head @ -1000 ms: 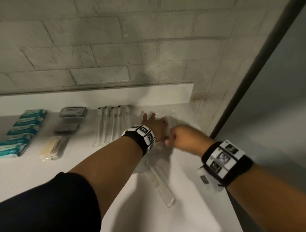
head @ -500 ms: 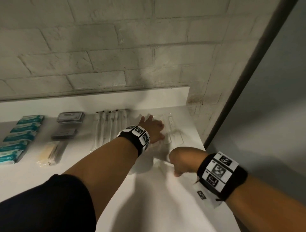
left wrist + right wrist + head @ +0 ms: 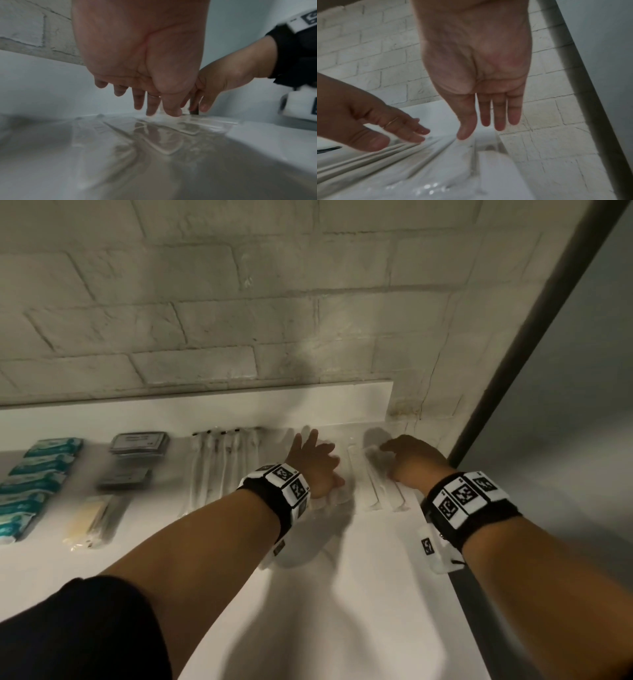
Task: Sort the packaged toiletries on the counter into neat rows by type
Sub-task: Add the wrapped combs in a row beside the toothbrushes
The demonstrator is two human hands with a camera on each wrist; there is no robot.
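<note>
Several clear flat packets (image 3: pixel 371 491) with white long items inside lie side by side at the counter's far right end. My left hand (image 3: pixel 313 463) rests flat on the left ones, fingers straight and spread; the left wrist view shows its fingertips (image 3: pixel 171 111) touching the clear film (image 3: pixel 171 135). My right hand (image 3: pixel 407 460) hovers over the rightmost packets, palm down. In the right wrist view its fingers (image 3: pixel 500 119) are straight and hold nothing above the packets (image 3: pixel 436 155), and the left hand (image 3: pixel 393 125) is beside it.
On the white counter (image 3: pixel 342 611) further left stand rows of black-tipped wrapped sticks (image 3: pixel 222 463), dark grey packets (image 3: pixel 137 445), a yellowish packet (image 3: pixel 85 518) and teal packets (image 3: pixel 37 474). A brick wall is behind. The counter ends at a dark post (image 3: pixel 513 371) on the right.
My right hand went down to the loose clear packet in front, then back up to the row's right end, and now has straight fingers. The left hand stayed on the packets.
</note>
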